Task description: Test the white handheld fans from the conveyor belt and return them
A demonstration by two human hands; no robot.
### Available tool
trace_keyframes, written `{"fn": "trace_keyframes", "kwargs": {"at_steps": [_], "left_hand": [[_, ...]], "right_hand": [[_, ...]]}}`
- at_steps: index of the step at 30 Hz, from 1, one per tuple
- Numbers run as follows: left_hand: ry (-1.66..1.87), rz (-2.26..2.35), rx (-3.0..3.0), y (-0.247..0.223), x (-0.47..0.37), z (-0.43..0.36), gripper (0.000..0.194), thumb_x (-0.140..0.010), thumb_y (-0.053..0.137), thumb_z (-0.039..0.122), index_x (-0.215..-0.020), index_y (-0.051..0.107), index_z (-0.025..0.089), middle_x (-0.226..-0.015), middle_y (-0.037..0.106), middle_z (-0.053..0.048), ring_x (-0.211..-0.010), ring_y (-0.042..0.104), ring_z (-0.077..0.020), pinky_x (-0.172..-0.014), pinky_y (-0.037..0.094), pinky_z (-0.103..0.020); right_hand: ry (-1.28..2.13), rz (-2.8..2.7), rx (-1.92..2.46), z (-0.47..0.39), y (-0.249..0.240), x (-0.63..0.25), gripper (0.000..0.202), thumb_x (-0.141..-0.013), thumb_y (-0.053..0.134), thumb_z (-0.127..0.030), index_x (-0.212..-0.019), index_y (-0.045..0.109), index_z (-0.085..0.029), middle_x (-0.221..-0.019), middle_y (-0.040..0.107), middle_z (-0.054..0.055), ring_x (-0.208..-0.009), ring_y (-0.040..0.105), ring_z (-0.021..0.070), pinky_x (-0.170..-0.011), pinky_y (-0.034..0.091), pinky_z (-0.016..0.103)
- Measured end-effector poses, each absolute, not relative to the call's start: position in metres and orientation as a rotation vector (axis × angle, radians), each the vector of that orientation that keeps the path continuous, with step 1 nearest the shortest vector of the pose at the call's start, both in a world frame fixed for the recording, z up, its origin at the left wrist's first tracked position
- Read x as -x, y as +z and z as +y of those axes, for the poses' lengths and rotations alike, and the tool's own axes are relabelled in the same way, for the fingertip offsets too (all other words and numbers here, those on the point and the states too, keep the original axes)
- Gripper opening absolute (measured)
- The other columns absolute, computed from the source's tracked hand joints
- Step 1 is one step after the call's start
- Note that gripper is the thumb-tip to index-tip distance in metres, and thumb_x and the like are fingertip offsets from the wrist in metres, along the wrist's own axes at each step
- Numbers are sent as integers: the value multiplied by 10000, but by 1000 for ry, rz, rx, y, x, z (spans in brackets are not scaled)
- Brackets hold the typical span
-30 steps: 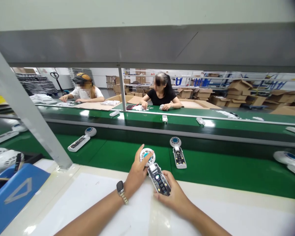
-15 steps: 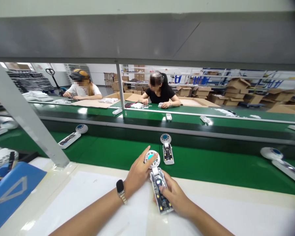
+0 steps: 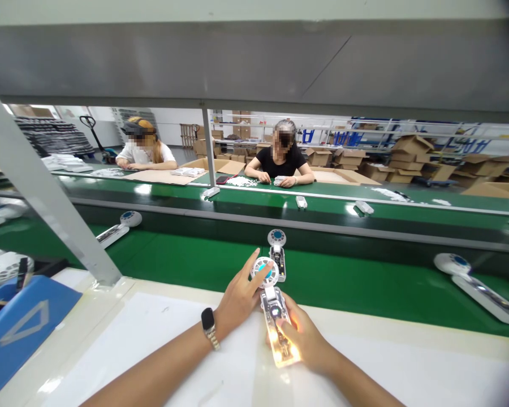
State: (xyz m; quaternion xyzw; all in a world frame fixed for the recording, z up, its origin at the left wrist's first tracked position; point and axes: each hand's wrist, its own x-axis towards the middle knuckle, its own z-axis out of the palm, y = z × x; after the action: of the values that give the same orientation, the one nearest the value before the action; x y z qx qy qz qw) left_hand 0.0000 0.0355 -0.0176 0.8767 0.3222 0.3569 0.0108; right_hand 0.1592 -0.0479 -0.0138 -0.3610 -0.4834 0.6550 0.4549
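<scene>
Counts 2 foreground hands (image 3: 240,291) on 1 round-headed handheld device (image 3: 271,333); adds 5 more such devices (image 3: 278,239) on the near green belt (image 3: 348,288), including those cut off at the edges. Totals 3 fully visible white casings (image 3: 301,202) on the far belt (image 3: 258,207), plus 2 co-workers (image 3: 282,165), 1 smartwatch (image 3: 207,319), 1 blue bin (image 3: 25,333), 1 phone (image 3: 223,180) and 1 pallet jack (image 3: 98,142).
</scene>
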Motion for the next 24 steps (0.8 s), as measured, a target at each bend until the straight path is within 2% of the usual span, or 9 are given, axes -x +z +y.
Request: {"fn": "trace_keyframes", "kwargs": {"at_steps": [6,13,19,24], "left_hand": [[1132,1000,-2732,-16,0,35,509,-843,463,118,-1314,347,273,-1452,180,-123,-1147,481,-264,-856,486,-369],[1145,1006,-2745,-14,-3,35,488,-843,461,118,-1301,385,268,-1447,208,-125,-1164,471,-270,-855,491,-360],[1097,999,-2695,-14,-2,35,510,-834,475,100,-1307,374,261,-1448,206,-127,-1192,442,-267,-883,476,-373],[1075,998,-2694,-15,-2,36,534,-826,462,64,-1312,363,260,-1456,195,-110,-1247,372,-258,-943,431,-386]], "right_hand": [[1627,-1171,885,-47,-11,-158,623,-744,599,-491,-1233,336,-207,-767,560,4,-596,579,147,-591,475,316],[1637,-1189,876,-48,-10,-161,634,-773,582,-451,-1245,285,-148,-679,645,28,-587,601,149,-547,449,268],[1754,-1185,730,-45,-9,-167,703,-675,679,-461,-1205,366,-121,-746,679,92,-616,634,182,-550,465,282],[1766,-1190,716,-44,-10,-167,686,-693,678,-435,-1224,355,-145,-786,687,95,-668,653,197,-595,474,308]]}}
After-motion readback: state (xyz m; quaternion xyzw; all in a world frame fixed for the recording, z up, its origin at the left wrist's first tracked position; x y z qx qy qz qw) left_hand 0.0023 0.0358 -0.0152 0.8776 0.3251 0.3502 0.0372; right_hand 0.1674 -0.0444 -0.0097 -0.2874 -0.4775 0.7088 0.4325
